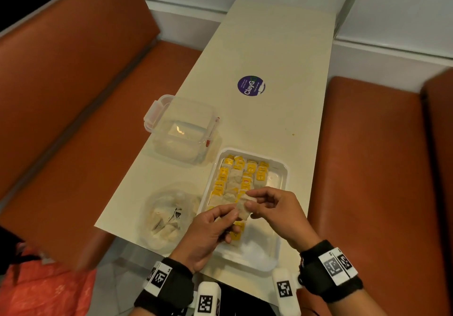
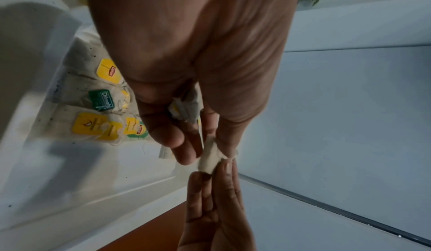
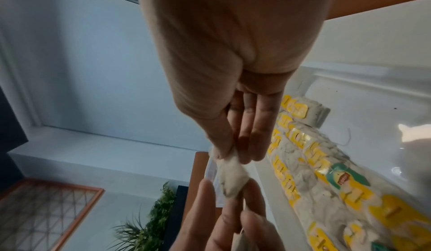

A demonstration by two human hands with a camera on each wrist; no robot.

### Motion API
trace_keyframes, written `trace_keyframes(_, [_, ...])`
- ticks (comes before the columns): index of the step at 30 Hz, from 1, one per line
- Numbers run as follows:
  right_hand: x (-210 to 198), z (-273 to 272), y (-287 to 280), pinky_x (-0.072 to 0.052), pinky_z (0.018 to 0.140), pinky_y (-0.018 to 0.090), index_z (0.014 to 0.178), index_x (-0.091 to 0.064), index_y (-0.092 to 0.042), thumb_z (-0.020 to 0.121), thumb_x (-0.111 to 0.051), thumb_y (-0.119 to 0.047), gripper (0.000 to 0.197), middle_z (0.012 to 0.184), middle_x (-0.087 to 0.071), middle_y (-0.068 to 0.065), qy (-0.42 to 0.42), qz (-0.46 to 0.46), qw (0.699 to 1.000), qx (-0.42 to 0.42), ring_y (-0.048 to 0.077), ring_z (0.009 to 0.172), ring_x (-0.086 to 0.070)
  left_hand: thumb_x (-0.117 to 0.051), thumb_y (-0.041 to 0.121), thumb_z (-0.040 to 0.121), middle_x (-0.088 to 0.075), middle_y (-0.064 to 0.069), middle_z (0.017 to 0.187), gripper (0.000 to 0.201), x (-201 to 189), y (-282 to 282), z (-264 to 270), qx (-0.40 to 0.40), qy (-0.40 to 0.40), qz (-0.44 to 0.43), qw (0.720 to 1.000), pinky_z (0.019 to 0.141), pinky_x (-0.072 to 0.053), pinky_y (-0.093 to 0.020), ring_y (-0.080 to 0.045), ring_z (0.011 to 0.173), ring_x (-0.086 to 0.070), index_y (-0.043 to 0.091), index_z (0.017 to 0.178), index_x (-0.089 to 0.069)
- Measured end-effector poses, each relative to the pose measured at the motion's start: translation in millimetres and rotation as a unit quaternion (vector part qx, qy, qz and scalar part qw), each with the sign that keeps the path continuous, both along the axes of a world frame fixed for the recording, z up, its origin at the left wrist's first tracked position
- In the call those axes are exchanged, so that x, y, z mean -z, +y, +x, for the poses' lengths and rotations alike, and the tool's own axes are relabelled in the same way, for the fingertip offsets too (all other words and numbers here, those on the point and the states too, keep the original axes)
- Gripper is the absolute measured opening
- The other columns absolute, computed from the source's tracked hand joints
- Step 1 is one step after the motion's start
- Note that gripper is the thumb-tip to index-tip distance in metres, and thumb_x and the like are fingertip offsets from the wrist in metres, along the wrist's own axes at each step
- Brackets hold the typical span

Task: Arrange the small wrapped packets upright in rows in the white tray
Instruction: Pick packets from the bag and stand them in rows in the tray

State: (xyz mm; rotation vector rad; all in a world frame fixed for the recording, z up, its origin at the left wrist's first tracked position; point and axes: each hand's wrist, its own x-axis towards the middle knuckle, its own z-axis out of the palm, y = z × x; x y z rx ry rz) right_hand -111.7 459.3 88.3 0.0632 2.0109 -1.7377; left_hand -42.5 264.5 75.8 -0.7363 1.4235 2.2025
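Observation:
The white tray (image 1: pixel 285 168) lies on the table, with rows of small tea-bag packets (image 1: pixel 241 176), most with yellow tags, filling its far left part. Above the tray's middle, both hands pinch one pale packet (image 1: pixel 244 207) between them. My left hand (image 1: pixel 232 214) grips its near end and my right hand (image 1: pixel 252 201) its far end. In the left wrist view the packet (image 2: pixel 210 155) sits between my thumb and fingers, and a few more packets (image 2: pixel 186 109) are tucked in the curled left palm. The right wrist view shows the same packet (image 3: pixel 231 175).
A clear lidded plastic box (image 1: pixel 181 129) stands left of the tray's far end. A clear bag (image 1: pixel 166 215) of loose tea bags lies at the near left table edge. A purple sticker (image 1: pixel 251 85) marks the table. Orange benches (image 1: pixel 367 156) flank both sides.

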Motion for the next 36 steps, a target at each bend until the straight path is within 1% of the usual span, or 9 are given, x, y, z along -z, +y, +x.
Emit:
trace_keyframes(5, [34,-16,7,-0.064,0.080,0.038,0.095,-0.079,-0.024,0.087,-0.082,-0.014,0.013,0.086,-0.078,-0.003,0.025,0.121,0.992,0.005,0.016,0.077,-0.075,-0.074,0.031,0.095,-0.076,-0.017,0.114,0.035,9,-7,2,-0.022,-0.046,-0.019,0.999,0.062,-0.051,-0.026,-0.022,0.088,-0.068,0.009,0.122,-0.075])
trace_keyframes(9, [53,-37,6,-0.048,0.069,0.009,0.086,-0.074,-0.029,0.090,-0.079,-0.022,0.009,0.085,-0.072,-0.014,0.072,0.240,0.968,-0.017,0.001,0.076,-0.066,-0.073,0.032,0.093,-0.076,-0.014,0.107,0.036,13,-15,7,-0.014,-0.060,-0.010,0.998,0.062,-0.050,-0.027,-0.022,0.089,-0.067,0.007,0.119,-0.076])
trace_keyframes(11, [61,-46,4,-0.043,0.064,0.005,0.088,-0.072,-0.026,0.091,-0.076,-0.018,0.009,0.087,-0.069,-0.013,0.080,0.265,0.960,-0.030,0.000,0.078,-0.062,-0.071,0.030,0.096,-0.076,-0.014,0.106,0.035,15,-18,9,-0.005,-0.060,-0.013,0.998,0.063,-0.050,-0.028,-0.021,0.089,-0.066,0.006,0.120,-0.075])
trace_keyframes(14, [71,-57,0,-0.039,0.064,0.009,0.089,-0.068,-0.023,0.093,-0.069,-0.013,0.010,0.088,-0.067,-0.010,0.073,0.297,0.951,-0.055,0.008,0.082,-0.060,-0.069,0.029,0.099,-0.075,-0.014,0.105,0.032,16,-20,9,0.004,-0.061,-0.012,0.998,0.063,-0.049,-0.028,-0.021,0.087,-0.066,0.005,0.120,-0.075])
trace_keyframes(16, [78,-63,-2,-0.042,0.069,0.020,0.092,-0.067,-0.020,0.094,-0.063,-0.011,0.010,0.094,-0.068,-0.005,0.062,0.315,0.943,-0.084,0.013,0.087,-0.060,-0.067,0.027,0.100,-0.075,-0.014,0.104,0.032,14,-20,9,0.007,-0.060,-0.005,0.998,0.063,-0.049,-0.029,-0.021,0.086,-0.066,0.004,0.120,-0.075])
trace_keyframes(19, [87,-68,-4,-0.043,0.074,0.025,0.092,-0.066,-0.018,0.094,-0.059,-0.010,0.011,0.100,-0.070,0.001,0.058,0.333,0.936,-0.099,0.018,0.090,-0.062,-0.068,0.028,0.100,-0.075,-0.015,0.105,0.033,13,-21,7,0.015,-0.054,0.002,0.998,0.064,-0.048,-0.030,-0.022,0.087,-0.066,0.004,0.120,-0.074])
trace_keyframes(24, [98,-78,-6,-0.039,0.064,0.023,0.095,-0.065,-0.016,0.097,-0.055,-0.007,0.014,0.096,-0.066,0.000,0.056,0.343,0.936,-0.057,0.017,0.087,-0.058,-0.068,0.029,0.099,-0.076,-0.016,0.107,0.034,12,-27,5,0.015,-0.051,-0.008,0.999,0.065,-0.049,-0.030,-0.022,0.087,-0.067,0.004,0.122,-0.073])
trace_keyframes(28, [104,-86,-6,-0.040,0.075,0.026,0.097,-0.066,-0.015,0.097,-0.055,-0.005,0.015,0.096,-0.065,0.001,0.051,0.341,0.938,-0.031,0.019,0.088,-0.057,-0.071,0.030,0.095,-0.075,-0.016,0.105,0.039,13,-31,6,0.008,-0.053,-0.005,0.999,0.064,-0.048,-0.030,-0.022,0.087,-0.067,0.002,0.121,-0.074])
trace_keyframes(36, [105,-91,-7,-0.039,0.075,0.025,0.089,-0.064,-0.017,0.093,-0.061,-0.002,0.016,0.093,-0.065,0.003,0.063,0.340,0.938,-0.010,0.020,0.085,-0.058,-0.075,0.033,0.088,-0.075,-0.017,0.105,0.044,12,-32,7,0.000,-0.056,-0.002,0.998,0.064,-0.048,-0.030,-0.022,0.086,-0.066,0.002,0.120,-0.074])
